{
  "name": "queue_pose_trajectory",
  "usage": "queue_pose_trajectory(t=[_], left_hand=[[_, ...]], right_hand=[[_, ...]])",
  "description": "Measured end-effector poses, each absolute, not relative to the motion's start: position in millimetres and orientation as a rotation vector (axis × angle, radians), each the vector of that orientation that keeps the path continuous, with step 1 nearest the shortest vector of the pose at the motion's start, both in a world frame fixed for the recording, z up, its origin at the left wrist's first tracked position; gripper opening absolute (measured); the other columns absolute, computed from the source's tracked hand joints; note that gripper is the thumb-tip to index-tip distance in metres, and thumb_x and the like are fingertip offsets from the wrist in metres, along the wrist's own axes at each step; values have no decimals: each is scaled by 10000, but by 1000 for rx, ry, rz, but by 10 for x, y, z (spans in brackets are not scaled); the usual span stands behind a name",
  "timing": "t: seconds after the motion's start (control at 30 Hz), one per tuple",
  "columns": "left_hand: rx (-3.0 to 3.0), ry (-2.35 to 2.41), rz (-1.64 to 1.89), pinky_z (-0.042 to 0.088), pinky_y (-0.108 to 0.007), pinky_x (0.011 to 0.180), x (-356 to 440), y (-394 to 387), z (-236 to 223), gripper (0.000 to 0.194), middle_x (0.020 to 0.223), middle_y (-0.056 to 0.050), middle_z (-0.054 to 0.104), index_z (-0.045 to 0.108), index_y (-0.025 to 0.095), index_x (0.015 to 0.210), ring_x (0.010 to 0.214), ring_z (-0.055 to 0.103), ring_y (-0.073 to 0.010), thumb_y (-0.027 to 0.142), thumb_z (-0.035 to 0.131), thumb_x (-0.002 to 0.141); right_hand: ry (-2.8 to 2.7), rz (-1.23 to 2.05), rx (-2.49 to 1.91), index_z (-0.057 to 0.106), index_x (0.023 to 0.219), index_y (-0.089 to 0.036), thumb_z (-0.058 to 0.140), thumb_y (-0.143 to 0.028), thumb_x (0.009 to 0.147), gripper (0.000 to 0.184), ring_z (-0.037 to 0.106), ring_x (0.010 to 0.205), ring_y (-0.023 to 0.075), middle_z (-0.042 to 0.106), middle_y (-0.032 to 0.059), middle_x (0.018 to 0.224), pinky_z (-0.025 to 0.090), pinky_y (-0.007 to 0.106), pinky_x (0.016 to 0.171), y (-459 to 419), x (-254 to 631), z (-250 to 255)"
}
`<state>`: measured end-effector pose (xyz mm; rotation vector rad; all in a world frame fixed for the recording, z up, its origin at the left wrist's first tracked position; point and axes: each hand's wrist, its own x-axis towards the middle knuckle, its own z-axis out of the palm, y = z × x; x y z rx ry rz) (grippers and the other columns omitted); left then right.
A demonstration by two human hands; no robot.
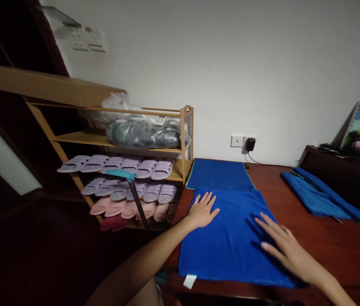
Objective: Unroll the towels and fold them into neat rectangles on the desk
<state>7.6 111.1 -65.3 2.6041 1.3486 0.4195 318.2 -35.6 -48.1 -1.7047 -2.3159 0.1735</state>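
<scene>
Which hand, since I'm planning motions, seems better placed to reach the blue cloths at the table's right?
Probably the right hand: it is nearer those blue cloths. The left hand rests farther away, on the near spread cloth's left part.

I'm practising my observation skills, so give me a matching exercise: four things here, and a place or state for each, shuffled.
1. Bright blue rectangular cloth
2. Black plastic adapter
3. Long brown cardboard box
4. Lilac open-toed slippers

A. Plugged in at the white wall
B. Lined up in two rows
C. Spread out under the left hand
D. Atop the light wooden rack

Pairs: 1-C, 2-A, 3-D, 4-B.
</scene>
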Motion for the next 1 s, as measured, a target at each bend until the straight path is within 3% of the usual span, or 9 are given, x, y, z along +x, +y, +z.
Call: queue_pose_trajectory(t=[0.17, 0.27, 0.4, 0.5, 0.67, 0.77, 0.93, 1.0], left_hand=[[2608, 1336, 412, 78, -458, 1128, 90, 1074, -624, 607, 1518, -112, 255, 348, 187, 1430, 1413, 163, -244, 540, 319, 938], [2592, 1360, 592, 145, -434, 1114, 53, 1083, -541, 534, 1516, -114, 268, 401, 189, 1388, 1394, 221, -238, 486, 341, 949], [2342, 1713, 910, 241, -405, 1056, -120, 1202, -415, 363, 1413, -103, 432, 489, 212, 1280, 1304, 354, -242, 331, 407, 946], [2160, 1879, 854, 313, -428, 965, -249, 1311, -412, 315, 1206, -104, 588, 549, 208, 1183, 1160, 473, -278, 223, 537, 868], [2105, 1825, 772, 379, -340, 844, -276, 1412, -502, 379, 905, -20, 657, 591, 221, 1118, 972, 573, -219, 136, 650, 753], [2061, 1836, 787, 394, -326, 814, -242, 1427, -498, 325, 846, -13, 638, 629, 198, 1030, 922, 585, -211, 97, 642, 722], [2095, 1765, 917, 386, -309, 867, -230, 1388, -370, 182, 1015, -45, 600, 638, 191, 873, 1029, 541, -211, 90, 628, 722], [2110, 1693, 943, 402, -289, 837, -228, 1361, -275, 160, 972, -35, 611, 625, 195, 850, 974, 566, -200, 105, 643, 719]], right_hand=[[-2396, 412, -1647, 161, 1456, -416, 400, -531, 897, 619, 97, 1410, 227, 113, -29, 1538, 172, 491, 1126, -586, 2977, -484], [-2397, 533, -1641, 143, 1454, -433, 386, -532, 903, 610, 51, 1411, 226, 83, -49, 1539, 136, 507, 1127, -531, 3074, -336], [-2335, 542, -1658, 142, 1452, -441, 384, -538, 903, 608, 53, 1410, 245, 75, -43, 1542, 114, 546, 1114, -398, 3096, -165], [-2365, 501, -1638, 185, 1447, -438, 393, -550, 895, 600, 81, 1410, 250, 104, -32, 1543, 131, 545, 1112, -293, 3080, -223], [-2267, 269, -1723, 180, 1460, -408, 358, -568, 898, 611, 163, 1407, 249, 128, 9, 1549, 168, 561, 1098, -138, 3170, -522], [-2230, 223, -1763, 229, 1455, -379, 329, -571, 906, 590, 210, 1397, 236, 190, 28, 1538, 185, 543, 1098, -89, 3236, -687], [-2189, 95, -1727, 424, 1371, -300, 365, -573, 895, 552, 295, 1360, 249, 297, 75, 1499, 224, 523, 1076, -73, 3260, -743], [-2144, 53, -1686, 472, 1333, -277, 412, -573, 875, 548, 314, 1343, 266, 321, 85, 1485, 227, 527, 1067, -97, 3228, -644]])
